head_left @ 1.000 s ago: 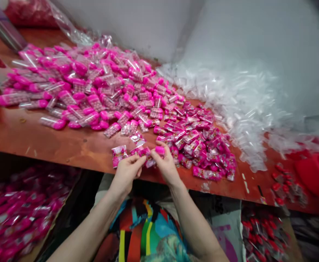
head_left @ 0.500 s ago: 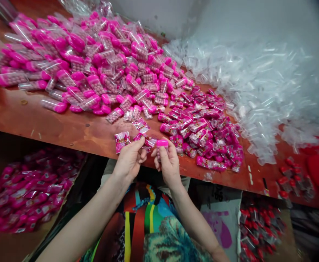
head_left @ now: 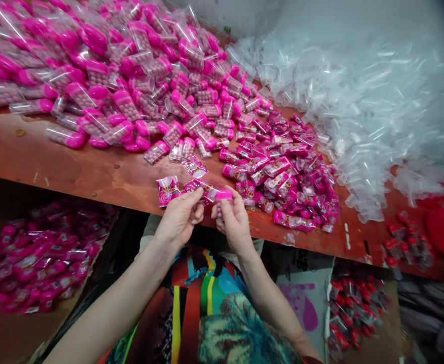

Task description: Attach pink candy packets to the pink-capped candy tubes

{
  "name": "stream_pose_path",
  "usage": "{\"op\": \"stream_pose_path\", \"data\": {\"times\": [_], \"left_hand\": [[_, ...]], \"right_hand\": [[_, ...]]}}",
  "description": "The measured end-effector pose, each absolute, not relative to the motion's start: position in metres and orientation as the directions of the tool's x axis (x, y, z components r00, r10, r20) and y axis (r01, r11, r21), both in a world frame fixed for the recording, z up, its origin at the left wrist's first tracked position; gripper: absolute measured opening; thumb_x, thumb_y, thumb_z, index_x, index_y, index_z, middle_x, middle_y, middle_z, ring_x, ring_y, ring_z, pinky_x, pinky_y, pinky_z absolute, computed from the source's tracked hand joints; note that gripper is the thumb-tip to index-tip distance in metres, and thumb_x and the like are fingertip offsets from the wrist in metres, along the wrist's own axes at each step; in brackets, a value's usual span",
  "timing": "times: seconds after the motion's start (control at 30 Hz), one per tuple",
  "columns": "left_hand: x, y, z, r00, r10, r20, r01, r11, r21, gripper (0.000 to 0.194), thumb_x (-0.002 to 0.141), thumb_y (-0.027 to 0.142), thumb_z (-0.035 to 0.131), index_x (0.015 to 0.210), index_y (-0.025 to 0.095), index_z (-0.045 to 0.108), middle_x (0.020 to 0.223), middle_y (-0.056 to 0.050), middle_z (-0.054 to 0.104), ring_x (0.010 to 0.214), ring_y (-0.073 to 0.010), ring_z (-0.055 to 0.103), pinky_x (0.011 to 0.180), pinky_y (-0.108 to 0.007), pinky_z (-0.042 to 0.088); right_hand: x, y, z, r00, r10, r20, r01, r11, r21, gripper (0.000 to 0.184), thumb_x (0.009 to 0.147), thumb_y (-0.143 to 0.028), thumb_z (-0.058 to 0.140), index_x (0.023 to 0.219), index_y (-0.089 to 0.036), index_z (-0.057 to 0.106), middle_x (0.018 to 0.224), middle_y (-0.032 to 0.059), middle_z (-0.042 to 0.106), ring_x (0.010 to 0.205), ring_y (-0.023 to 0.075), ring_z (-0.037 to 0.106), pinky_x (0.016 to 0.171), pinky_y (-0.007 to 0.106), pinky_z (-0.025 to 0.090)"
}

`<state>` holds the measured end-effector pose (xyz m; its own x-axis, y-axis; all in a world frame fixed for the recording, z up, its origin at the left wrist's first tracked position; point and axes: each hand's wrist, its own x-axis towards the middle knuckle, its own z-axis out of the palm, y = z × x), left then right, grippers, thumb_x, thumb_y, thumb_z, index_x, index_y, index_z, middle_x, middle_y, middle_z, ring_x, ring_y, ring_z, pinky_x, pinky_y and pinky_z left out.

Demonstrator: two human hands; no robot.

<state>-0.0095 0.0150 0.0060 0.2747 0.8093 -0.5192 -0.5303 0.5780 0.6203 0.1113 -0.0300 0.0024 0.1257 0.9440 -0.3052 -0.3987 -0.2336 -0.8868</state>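
Fingers of your right hand [head_left: 235,222] close round small pink-capped bottle [head_left: 223,194] near front edge of wooden table [head_left: 104,174]. Thumb and forefinger of your left hand [head_left: 180,217], pinched together, hold printed wrapper [head_left: 209,191] just beside bottle. Loose packets [head_left: 168,190] lie beyond left hand. Filled bottles [head_left: 138,101] pile behind; wrapped packs [head_left: 282,177] heap right, clear plastic tubes [head_left: 343,121] farther right.
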Motion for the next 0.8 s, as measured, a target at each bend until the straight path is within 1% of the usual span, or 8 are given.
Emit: {"op": "stream_pose_path", "data": {"times": [0.17,0.23,0.33,0.43,0.57,0.63,0.73,0.8], "left_hand": [[-0.008,0.012,0.008,0.292,0.824,-0.486,-0.517,0.564,0.644,0.033,0.080,0.039,0.072,0.066,0.016,0.054,0.044,0.005,0.046,0.037,-0.0063,0.040,0.038,-0.019,0.026],[-0.009,0.012,0.009,0.341,0.813,-0.472,-0.492,0.582,0.648,0.031,0.082,0.040,0.070,0.069,0.016,0.055,0.044,0.004,0.047,0.038,-0.0076,0.043,0.038,-0.020,0.026],[-0.010,0.011,0.011,0.403,0.788,-0.465,-0.466,0.614,0.637,0.025,0.080,0.034,0.074,0.076,0.016,0.058,0.045,0.006,0.047,0.039,-0.0061,0.040,0.039,-0.018,0.023],[-0.010,0.011,0.012,0.456,0.758,-0.466,-0.454,0.648,0.611,0.023,0.079,0.032,0.075,0.077,0.015,0.059,0.045,0.007,0.045,0.039,-0.0041,0.035,0.040,-0.017,0.023],[-0.009,0.007,0.012,0.481,0.731,-0.484,-0.427,0.677,0.599,0.029,0.079,0.034,0.075,0.066,0.015,0.056,0.043,0.006,0.042,0.040,-0.0037,0.033,0.042,-0.017,0.024],[-0.009,0.005,0.012,0.473,0.733,-0.490,-0.411,0.675,0.613,0.028,0.078,0.032,0.075,0.066,0.014,0.058,0.045,0.005,0.043,0.041,-0.0040,0.034,0.041,-0.017,0.022],[-0.011,0.005,0.012,0.487,0.731,-0.477,-0.378,0.669,0.640,0.025,0.080,0.034,0.073,0.070,0.014,0.061,0.047,0.004,0.046,0.041,-0.0043,0.035,0.041,-0.019,0.021],[-0.012,0.006,0.012,0.517,0.723,-0.459,-0.352,0.668,0.655,0.033,0.084,0.039,0.069,0.065,0.014,0.060,0.046,0.003,0.046,0.042,-0.0049,0.036,0.042,-0.020,0.022]], "right_hand": [[0.106,-0.035,0.004,0.071,0.951,-0.301,-0.353,-0.258,-0.899,0.057,0.087,-0.043,0.064,0.135,-0.026,0.041,0.065,-0.0058,0.058,0.053,0.0079,0.050,0.046,0.018,0.033],[0.107,-0.035,0.004,0.058,0.954,-0.295,-0.342,-0.259,-0.904,0.062,0.087,-0.043,0.064,0.140,-0.026,0.037,0.062,-0.0069,0.056,0.053,0.0088,0.051,0.047,0.019,0.035],[0.110,-0.034,0.003,0.037,0.958,-0.283,-0.325,-0.256,-0.910,0.065,0.088,-0.045,0.062,0.143,-0.026,0.032,0.060,-0.0083,0.053,0.051,0.0092,0.049,0.048,0.021,0.035],[0.114,-0.034,0.000,0.055,0.971,-0.232,-0.228,-0.214,-0.950,0.059,0.091,-0.042,0.059,0.143,-0.028,0.035,0.061,-0.0080,0.051,0.051,0.0090,0.047,0.050,0.022,0.037],[0.115,-0.037,-0.003,0.159,0.974,-0.164,-0.047,-0.158,-0.986,0.053,0.088,-0.036,0.064,0.138,-0.030,0.045,0.066,-0.0062,0.052,0.054,0.0093,0.046,0.053,0.023,0.039],[0.114,-0.038,-0.003,0.176,0.970,-0.167,-0.080,-0.155,-0.985,0.047,0.089,-0.037,0.062,0.134,-0.030,0.049,0.066,-0.0054,0.053,0.055,0.0098,0.047,0.053,0.023,0.040],[0.114,-0.039,-0.004,0.129,0.976,-0.177,-0.135,-0.160,-0.978,0.041,0.092,-0.039,0.057,0.131,-0.029,0.048,0.068,-0.0051,0.053,0.057,0.0100,0.049,0.055,0.023,0.041],[0.116,-0.039,-0.006,0.061,0.985,-0.164,-0.101,-0.157,-0.982,0.041,0.093,-0.039,0.057,0.131,-0.027,0.047,0.069,-0.0051,0.054,0.059,0.0098,0.052,0.057,0.024,0.042]]}}
